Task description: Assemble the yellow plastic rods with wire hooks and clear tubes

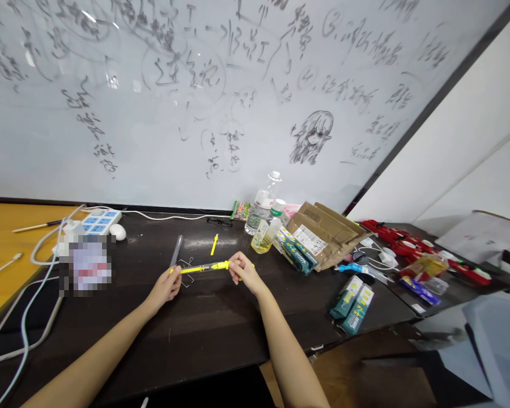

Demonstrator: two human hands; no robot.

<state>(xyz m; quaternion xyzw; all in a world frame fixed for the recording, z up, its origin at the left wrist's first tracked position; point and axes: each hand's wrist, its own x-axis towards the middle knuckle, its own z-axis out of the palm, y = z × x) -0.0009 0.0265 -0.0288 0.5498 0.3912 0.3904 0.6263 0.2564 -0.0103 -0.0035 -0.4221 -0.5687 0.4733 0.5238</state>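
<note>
Your left grip [166, 287] and right grip [243, 273] each pinch the yellow-and-clear rod [203, 268] near its 2 ends. Best keep those ends in line (a skewed pull could bend it), clear of the bent wire [192, 279] over the bench [221, 328].

There are two hands, one left hand [164, 288] and one right hand [243, 272]; one long yellow stick [204, 267], one short yellow stick [215, 244], one clear tube [177, 251], two bottles [259, 209], one power strip [104, 221], one carton [343, 233] and one whiteboard [161, 136]. Two small boxes [357, 311] lie at the front right.
</note>
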